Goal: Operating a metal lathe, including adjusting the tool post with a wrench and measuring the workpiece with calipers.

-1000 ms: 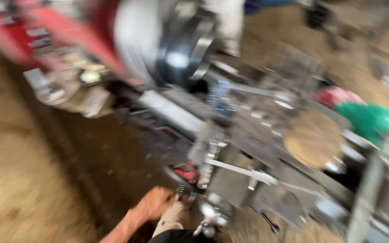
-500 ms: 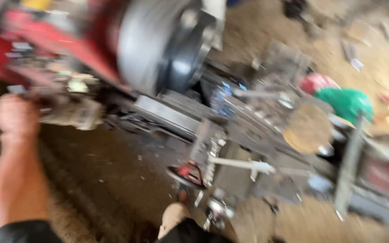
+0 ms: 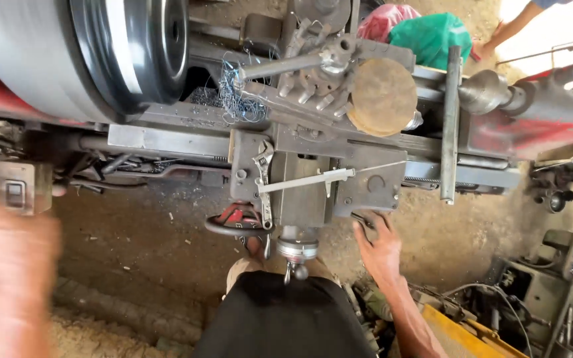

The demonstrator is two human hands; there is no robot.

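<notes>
The person stands at a lathe, close against the near edge of its carriage point(image 3: 326, 172). The right hand point(image 3: 381, 248) lies at the carriage's near right corner. Its fingers are slightly apart, the tips touching a small dark lever point(image 3: 363, 222) under the apron edge, not visibly closed round it. The left hand point(image 3: 8, 255) is a blur off the lathe's near left end, just below a grey switch box point(image 3: 18, 189); whether its fingers are apart or together cannot be told.

An adjustable wrench point(image 3: 263, 179) rests on the carriage's near face, beside the cross-slide handle point(image 3: 298, 250). Above them stand the tool post point(image 3: 319, 66) and a rusty round disc point(image 3: 382, 96). The big chuck point(image 3: 134, 46) fills the far left corner, with blue swarf point(image 3: 237, 99) beside it. The tailstock point(image 3: 492, 93) sits at the right end, and another person's arm point(image 3: 512, 30) shows at the far right edge.

This looks like setting the carriage controls, one hand on the lever and one near the switch. Any move from here calls for a firm hold on the lever and for keeping sleeves and the loose wrench away from the chuck.
</notes>
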